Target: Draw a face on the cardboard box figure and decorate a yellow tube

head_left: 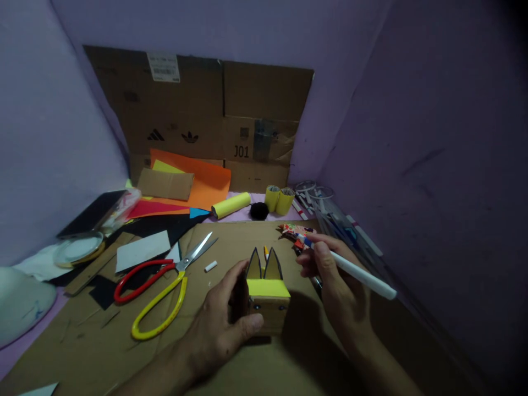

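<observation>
My left hand (225,319) grips a small cardboard box figure (270,316) by its left side, thumb across the front. The figure has a yellow top strip, two pointed dark-edged ears standing up and two small dark eyes on its front. To the right, my right hand (336,275) is closed around a white marker (363,275), its blue end pointing up and left, apart from the figure. A small white cap (210,267) lies on the cardboard left of the figure. Farther left rest open scissors (181,267) with one red and one yellow handle.
A cardboard sheet (165,352) covers the table. Yellow rolls (231,205), a black yarn ball (259,211) and orange paper (208,179) lie at the back before an upright cardboard panel (264,88). Cut pieces and a tape roll (78,248) sit left; markers (365,234) lie along the right wall.
</observation>
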A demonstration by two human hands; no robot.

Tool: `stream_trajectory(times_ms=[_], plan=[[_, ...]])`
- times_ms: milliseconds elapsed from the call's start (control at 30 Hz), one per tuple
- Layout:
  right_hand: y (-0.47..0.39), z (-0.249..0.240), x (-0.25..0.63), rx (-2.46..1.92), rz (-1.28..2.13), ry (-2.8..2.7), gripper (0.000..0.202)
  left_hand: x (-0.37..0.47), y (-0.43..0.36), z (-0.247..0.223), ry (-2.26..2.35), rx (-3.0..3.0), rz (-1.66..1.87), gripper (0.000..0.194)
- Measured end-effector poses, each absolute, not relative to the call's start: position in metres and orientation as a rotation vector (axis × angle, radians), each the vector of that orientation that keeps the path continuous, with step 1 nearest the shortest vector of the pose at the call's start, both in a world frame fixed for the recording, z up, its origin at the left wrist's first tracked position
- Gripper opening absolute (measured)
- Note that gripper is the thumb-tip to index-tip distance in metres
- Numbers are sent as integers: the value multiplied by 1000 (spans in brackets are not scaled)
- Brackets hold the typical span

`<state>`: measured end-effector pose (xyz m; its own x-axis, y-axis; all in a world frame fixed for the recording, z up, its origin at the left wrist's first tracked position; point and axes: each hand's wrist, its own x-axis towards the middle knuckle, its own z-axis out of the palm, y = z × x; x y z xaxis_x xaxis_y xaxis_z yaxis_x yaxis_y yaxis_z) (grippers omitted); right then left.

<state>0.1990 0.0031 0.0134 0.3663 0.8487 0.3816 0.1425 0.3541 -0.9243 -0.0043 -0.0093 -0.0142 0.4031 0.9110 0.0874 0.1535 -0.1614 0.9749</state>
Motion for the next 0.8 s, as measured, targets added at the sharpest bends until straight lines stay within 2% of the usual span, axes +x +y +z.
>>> stream_trajectory(times_ms=[367, 800], plan=[[5, 15, 196, -1153, 764, -991, 29, -6, -9, -9, 922, 1440, 943, 78], [8, 19, 190, -1149, 881, -828, 47, -3, -8, -9, 974, 1413, 924, 77]])
